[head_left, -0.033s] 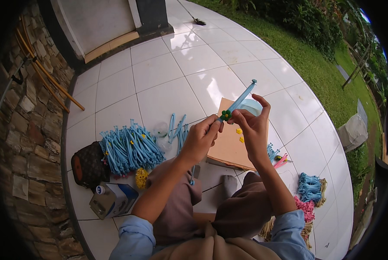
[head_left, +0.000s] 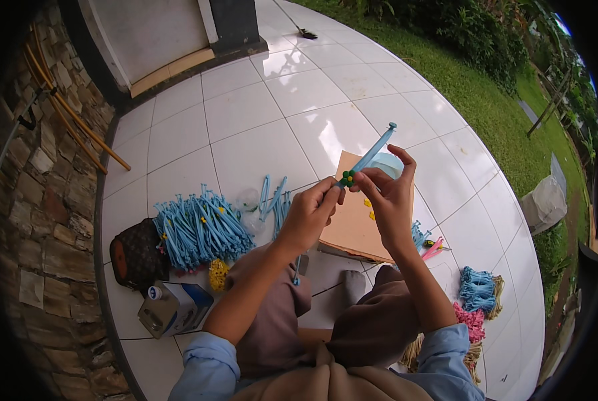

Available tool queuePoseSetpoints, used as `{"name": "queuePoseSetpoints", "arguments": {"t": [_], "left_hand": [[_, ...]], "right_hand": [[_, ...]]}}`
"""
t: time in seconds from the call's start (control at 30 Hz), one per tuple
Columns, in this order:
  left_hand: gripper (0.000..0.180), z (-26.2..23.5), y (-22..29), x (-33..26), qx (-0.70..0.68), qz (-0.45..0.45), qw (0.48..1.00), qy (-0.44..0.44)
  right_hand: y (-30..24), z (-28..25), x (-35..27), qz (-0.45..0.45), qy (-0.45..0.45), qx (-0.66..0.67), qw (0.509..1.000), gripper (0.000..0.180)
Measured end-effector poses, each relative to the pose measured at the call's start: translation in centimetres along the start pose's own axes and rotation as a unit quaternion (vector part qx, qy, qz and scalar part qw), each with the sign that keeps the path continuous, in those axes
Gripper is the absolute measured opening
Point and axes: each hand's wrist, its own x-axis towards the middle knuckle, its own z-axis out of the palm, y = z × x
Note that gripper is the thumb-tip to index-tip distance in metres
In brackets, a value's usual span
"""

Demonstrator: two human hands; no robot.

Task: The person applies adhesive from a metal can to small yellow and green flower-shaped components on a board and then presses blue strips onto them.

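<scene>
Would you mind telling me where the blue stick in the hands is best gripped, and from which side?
Probably by the bare middle of the blue stick, coming from its right. It slants up and away, free above the right hand. Its lower end is taken: both hands' fingertips pinch there around a small green piece, with the left hand closing off the left side.

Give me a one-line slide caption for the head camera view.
Both hands, left hand and right hand, hold a blue stick above a cardboard sheet.
</scene>
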Motion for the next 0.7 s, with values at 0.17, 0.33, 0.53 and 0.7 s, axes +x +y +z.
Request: {"name": "queuePoseSetpoints", "arguments": {"t": [0.17,0.33,0.53,0.7], "left_hand": [[0.018,0.3,0.4,-0.2,0.027,-0.002,1.000,-0.006],[0.021,0.1,0.0,-0.2,0.095,0.025,0.995,-0.036],[0.030,0.3,0.1,-0.2,0.157,0.037,0.987,-0.005],[0.037,0.7,-0.2,0.4,0.127,0.049,0.990,0.034]], "right_hand": [[0.5,0.0,0.1,-0.039,-0.014,-0.067,0.997,0.064],[0.2,-0.2,0.1,0.007,0.010,-0.044,0.999,0.063],[0.9,-0.4,0.4,0.003,0.002,-0.068,0.998,0.062],[1.7,-0.4,0.3,0.007,-0.016,-0.031,0.999,0.056]]}}
